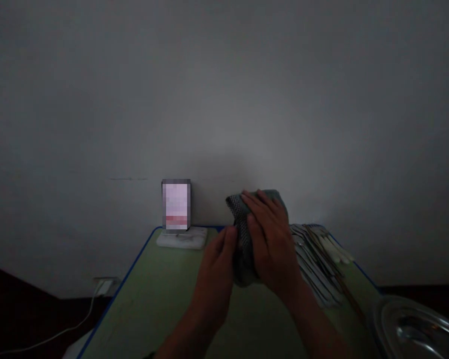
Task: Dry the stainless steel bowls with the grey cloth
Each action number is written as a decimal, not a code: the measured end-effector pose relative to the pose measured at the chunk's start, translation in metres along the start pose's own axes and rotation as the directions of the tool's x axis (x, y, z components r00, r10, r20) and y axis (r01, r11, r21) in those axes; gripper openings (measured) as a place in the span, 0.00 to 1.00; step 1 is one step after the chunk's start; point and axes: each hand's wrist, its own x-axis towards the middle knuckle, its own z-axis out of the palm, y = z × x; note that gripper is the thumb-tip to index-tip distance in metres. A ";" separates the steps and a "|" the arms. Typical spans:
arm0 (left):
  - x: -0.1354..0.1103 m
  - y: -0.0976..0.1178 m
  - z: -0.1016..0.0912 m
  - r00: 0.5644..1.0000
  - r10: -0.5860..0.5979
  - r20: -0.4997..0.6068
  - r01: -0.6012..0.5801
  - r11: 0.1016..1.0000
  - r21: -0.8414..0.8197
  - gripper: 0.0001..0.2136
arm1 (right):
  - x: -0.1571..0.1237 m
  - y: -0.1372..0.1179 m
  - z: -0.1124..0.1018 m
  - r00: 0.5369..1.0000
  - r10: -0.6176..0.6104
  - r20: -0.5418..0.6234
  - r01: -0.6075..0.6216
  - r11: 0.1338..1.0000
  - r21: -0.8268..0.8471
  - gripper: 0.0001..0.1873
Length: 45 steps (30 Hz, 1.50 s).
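A folded grey-green cloth [246,249] with a dark checked edge is held up above the table. Over its top and right side lies my right hand [271,234], fingers together and pressed against it. My left hand [216,259] is closed at the cloth's left edge, thumb on top. Whatever sits inside that grip is hidden, and I cannot tell whether the cloth is wrapped round anything.
The green table [153,299] has a blue edge and stands against a grey wall. A lit phone [176,205] leans upright on a white base [182,238]. Metal utensils [316,269] lie in a row at right. Nearby are a shiny metal bowl [415,324] and a white cable [86,319].
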 end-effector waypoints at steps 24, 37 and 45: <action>0.012 0.048 -0.057 0.957 0.269 0.112 -0.290 0.845 0.449 0.16 | 0.017 0.010 -0.039 0.871 0.255 0.419 -0.425 0.820 0.384 0.17; 0.033 0.043 -0.034 0.954 -0.129 -0.270 -0.001 0.900 -0.435 0.12 | 0.017 0.033 -0.004 0.703 0.644 0.301 -0.610 0.331 0.720 0.23; 0.032 0.048 -0.057 0.995 0.099 -0.034 -0.084 0.952 0.294 0.12 | 0.015 0.035 -0.020 0.816 0.397 0.420 -0.577 0.609 0.545 0.19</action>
